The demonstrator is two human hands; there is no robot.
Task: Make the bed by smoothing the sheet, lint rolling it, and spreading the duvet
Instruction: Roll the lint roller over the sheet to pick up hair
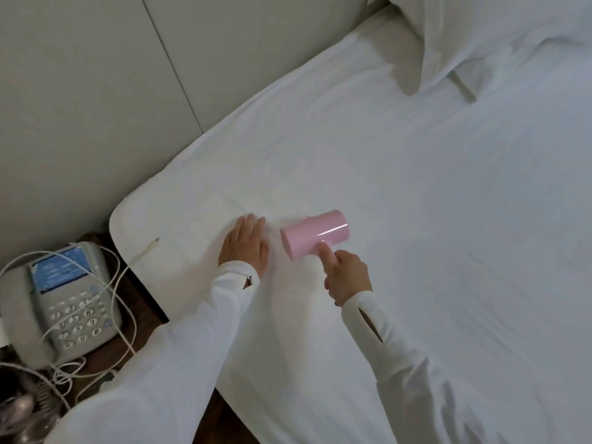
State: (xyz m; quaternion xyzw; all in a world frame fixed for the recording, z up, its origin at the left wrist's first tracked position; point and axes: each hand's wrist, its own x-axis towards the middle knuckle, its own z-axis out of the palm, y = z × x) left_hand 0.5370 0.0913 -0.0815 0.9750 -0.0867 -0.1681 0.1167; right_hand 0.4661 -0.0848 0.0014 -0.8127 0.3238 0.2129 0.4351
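The sheet is white cloth, soft and mostly flat, with small wrinkles running across it. It covers the whole bed and wraps over the rounded corner near the wall. The lint roller is a smooth, shiny pink tube, shaped like a short can lying on its side on the sheet.

The left hand lies flat on the sheet with its fingers straight and close together, palm pressing down. It sits just beside the pink roller, on the side nearer the bed corner. The right hand is curled around the roller's handle, which is hidden under the fingers, and one finger points forward and touches the pink tube. The roller sits just past this hand, farther up the bed. Both arms wear long white sleeves.

The bed edge runs close to the left hand, and a padded grey headboard stands behind the corner. A white pillow lies at the top of the bed, well apart from the hands. A wide stretch of sheet lies open to the right of the roller. Beside the bed, on a dark wooden stand, sits a grey telephone with number buttons and tangled white cords.
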